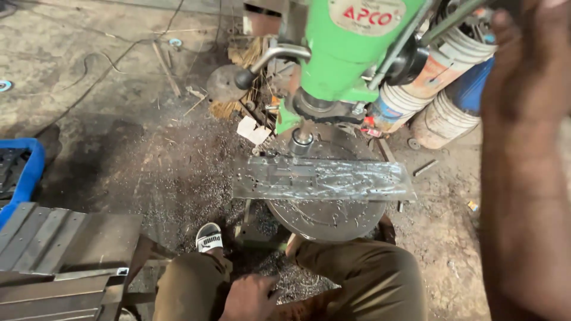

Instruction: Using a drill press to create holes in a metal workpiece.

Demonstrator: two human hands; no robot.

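I sit in front of a green drill press (342,53). Its chuck (301,141) hangs just above a flat steel bar (321,178) that lies across the round metal work table (327,219). My left hand (248,297) rests on my left knee, fingers spread, holding nothing. My right hand (526,71) is raised at the upper right, close to the camera and blurred, up by the feed lever rod (404,38). Whether it grips the lever is not visible.
Stacked flat steel bars (59,249) lie on a stand at the lower left, beside a blue crate (27,172). Metal shavings cover the floor around the press base. Buckets and a blue drum (452,89) stand behind the machine at the right. Cables cross the floor at top left.
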